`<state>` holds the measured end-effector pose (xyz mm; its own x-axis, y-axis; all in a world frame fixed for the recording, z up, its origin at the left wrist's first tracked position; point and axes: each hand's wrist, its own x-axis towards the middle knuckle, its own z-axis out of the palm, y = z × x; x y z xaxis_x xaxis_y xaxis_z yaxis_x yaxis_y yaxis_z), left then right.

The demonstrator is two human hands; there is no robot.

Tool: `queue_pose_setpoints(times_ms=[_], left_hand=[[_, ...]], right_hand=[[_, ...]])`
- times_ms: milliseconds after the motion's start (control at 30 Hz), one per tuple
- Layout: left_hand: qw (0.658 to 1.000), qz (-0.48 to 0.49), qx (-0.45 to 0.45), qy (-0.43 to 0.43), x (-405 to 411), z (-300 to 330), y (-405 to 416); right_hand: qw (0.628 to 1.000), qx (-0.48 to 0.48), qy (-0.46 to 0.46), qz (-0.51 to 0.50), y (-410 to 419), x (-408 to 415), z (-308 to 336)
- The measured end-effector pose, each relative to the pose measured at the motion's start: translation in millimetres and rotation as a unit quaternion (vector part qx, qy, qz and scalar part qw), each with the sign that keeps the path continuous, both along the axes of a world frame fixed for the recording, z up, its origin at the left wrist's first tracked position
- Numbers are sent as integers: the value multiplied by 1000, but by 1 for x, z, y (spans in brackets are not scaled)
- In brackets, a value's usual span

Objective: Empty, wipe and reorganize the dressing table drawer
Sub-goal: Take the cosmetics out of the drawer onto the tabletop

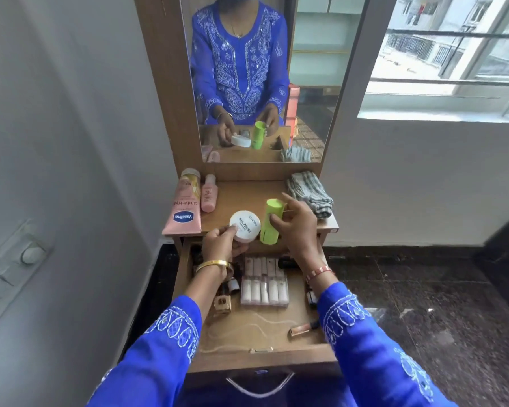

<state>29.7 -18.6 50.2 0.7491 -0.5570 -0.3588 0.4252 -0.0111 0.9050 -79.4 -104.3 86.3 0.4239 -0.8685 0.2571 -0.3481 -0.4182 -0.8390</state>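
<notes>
Small wooden dressing table (247, 195) with a mirror (262, 83), tucked between a white wall and a window (453, 54); dark speckled floor on the right. Up top: two pink tubes, a big one (184, 207) and a small one (209, 193), plus one checked cloth (309, 193). Left hand (222, 245) grips one white jar (245, 226), right hand (297, 224) has fingers wrapped round one green tube (272, 221), both over the top's front edge. Drawer (262, 342) is pulled open below, holding a pack of lipsticks (264, 287) in two rows, a gloss (303, 327) and some little bottles I can't count.

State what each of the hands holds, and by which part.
Left hand grips the white jar by its near rim; right hand holds the green tube around its side.
</notes>
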Motion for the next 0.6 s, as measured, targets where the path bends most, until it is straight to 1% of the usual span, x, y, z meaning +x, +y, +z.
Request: queue_pose_setpoints(times_ms=[133,233,300,367,600], left_hand=[[1000,9,-13,-3,22,19,-35],[1000,7,15,-8,36,29,-59],[999,10,43,-18,44,29,-73],[998,16,52,-10,51,27,-86],[999,-4,44,-4,65,24,-121]], right_hand=[[1000,-11,-6,-1,-37,30,19],[1000,-25,-2,-11,-63,47,30],[999,-29,18,-15,-78,55,32],[999,-29,33,-14,-89,60,30],[998,-31,46,-6,-110,77,28]])
